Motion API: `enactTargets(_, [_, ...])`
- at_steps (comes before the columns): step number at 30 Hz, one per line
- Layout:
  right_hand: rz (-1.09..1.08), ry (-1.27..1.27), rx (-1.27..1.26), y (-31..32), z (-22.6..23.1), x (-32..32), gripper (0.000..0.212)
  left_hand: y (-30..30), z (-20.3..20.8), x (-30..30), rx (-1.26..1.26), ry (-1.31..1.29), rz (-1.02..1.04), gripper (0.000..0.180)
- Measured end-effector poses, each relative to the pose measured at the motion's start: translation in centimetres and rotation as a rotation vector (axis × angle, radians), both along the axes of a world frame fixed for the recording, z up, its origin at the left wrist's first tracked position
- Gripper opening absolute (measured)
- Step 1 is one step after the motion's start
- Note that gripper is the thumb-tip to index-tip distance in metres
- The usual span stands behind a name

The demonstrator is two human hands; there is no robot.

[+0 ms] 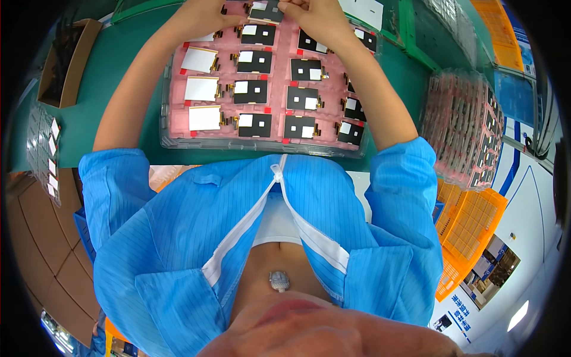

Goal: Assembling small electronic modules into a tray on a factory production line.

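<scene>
At the top edge, my right hand (321, 19) has its thumb and fingertips closed on the right side of a small black display panel (266, 11) with a white square on it. My left hand (205, 16) is just left of that panel, thumb stretched toward it and apart from the fingers, which the picture's edge partly cuts off. Both hands are over a pink tray (278, 113) filled with rows of similar panels. Some show a black face, such as one panel (254, 124); others show white, such as a left-column panel (204, 118). Short flex cables stick out from them.
The tray sits in a clear plastic tray rim (262, 146) on a green tabletop (128, 53). A cardboard box (74, 71) stands at left, and stacked clear trays (458, 128) at right. Orange crates (470, 238) stand below them. Green frame bars (410, 30) border the far right.
</scene>
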State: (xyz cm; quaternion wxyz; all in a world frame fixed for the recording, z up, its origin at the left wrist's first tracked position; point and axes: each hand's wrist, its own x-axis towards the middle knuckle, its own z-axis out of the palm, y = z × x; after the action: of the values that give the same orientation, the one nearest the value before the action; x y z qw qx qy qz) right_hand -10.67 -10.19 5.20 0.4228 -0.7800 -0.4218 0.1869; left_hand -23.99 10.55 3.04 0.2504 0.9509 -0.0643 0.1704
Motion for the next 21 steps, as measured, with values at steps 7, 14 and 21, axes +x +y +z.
enactTargets(7, [0.005,-0.017,0.01,0.0,-0.3,0.2,0.008,-0.3,0.7,-0.3,-0.049,0.042,0.012,0.039])
enactTargets(14, [0.012,-0.087,0.017,0.2,-0.6,0.2,0.009,-0.3,1.0,-0.7,-0.056,0.038,0.008,0.037])
enactTargets(21, [-0.006,-0.073,-0.001,0.3,-0.2,-0.2,0.01,-0.2,0.8,-0.6,-0.054,0.046,0.005,0.036])
